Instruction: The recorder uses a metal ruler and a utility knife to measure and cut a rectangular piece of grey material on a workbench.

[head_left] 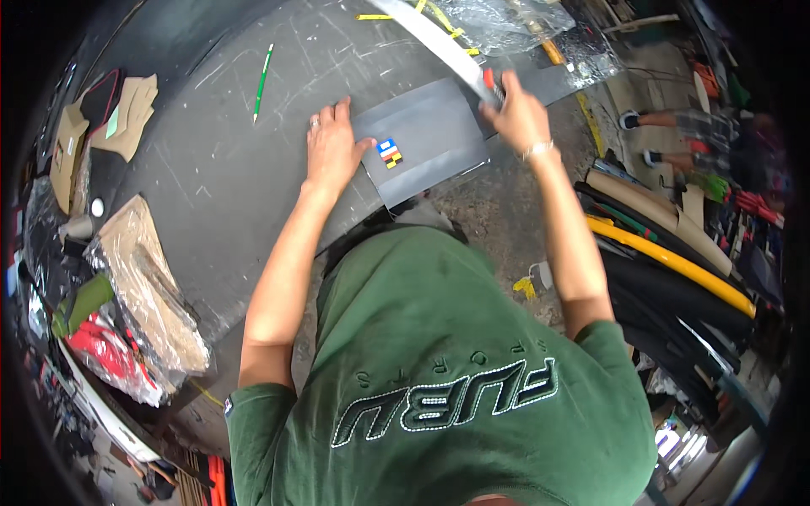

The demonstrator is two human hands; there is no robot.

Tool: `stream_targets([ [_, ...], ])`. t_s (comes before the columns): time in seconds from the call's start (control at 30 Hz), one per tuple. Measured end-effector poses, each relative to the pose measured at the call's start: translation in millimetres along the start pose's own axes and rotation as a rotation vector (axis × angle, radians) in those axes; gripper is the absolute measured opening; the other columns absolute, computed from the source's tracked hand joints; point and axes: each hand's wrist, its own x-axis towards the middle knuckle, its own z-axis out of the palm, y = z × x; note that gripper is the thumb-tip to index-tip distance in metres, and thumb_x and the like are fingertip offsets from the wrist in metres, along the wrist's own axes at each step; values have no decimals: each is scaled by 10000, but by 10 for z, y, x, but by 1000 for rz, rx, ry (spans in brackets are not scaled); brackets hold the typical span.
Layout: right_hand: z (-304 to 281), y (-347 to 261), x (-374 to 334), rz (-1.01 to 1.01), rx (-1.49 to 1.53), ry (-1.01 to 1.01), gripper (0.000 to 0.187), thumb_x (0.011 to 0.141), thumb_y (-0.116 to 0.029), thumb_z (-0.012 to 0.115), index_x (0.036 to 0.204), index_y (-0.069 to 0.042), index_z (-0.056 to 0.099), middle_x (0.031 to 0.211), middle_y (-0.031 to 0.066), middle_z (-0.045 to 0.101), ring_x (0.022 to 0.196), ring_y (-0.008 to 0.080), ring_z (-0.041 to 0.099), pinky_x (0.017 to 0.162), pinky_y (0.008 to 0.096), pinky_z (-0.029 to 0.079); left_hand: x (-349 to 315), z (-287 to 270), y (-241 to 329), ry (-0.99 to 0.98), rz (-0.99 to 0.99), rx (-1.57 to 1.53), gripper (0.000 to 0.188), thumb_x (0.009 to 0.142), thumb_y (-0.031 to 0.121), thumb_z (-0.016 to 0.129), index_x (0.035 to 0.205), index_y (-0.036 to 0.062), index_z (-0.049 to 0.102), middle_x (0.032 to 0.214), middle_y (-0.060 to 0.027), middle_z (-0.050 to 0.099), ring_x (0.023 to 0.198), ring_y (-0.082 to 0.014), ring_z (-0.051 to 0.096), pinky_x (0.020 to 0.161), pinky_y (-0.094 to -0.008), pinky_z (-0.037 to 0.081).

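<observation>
My left hand (332, 145) lies with its fingers stretched out at the left edge of a dark grey sheet (447, 118). Its thumb rests beside a small multicoloured patch (390, 153) on that sheet. To the right, my right hand (521, 115) is closed at the near end of a long silvery metal ruler (430, 38), which reaches away up and left. A small red and dark piece (492, 82) shows by its fingers, too blurred to name. The sheet lies on the dark table near its front edge.
A green pencil (264, 84) lies on the scratched table (211, 152). Yellow tape strips (439, 17) and clear plastic (515, 25) are at the far side. Packages in plastic (152, 287) line the left. Rolls of material (675, 261) stand at right; a person's legs (675, 139) show beyond.
</observation>
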Motion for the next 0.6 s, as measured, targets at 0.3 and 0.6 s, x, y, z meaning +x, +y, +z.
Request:
stream_targets([
  [0.3, 374, -113, 560, -463, 90, 256, 413, 766, -180, 829, 1061, -12, 594, 1032, 201, 600, 1004, 424, 597, 898, 476, 518, -62, 55, 253, 31, -537, -76, 933, 690, 240, 950, 1453, -23, 481, 1384, -298, 503, 1259, -486, 553, 1069, -501, 496],
  [0.6, 805, -549, 144, -402, 311, -198, 457, 793, -218, 838, 1151, -42, 615, 1209, 171, 624, 1130, 402, 607, 949, 475, 514, -137, 319, 253, 234, -729, -594, 687, 883, 213, 807, 1425, -52, 479, 1274, -244, 649, 1174, -326, 652, 997, -405, 536],
])
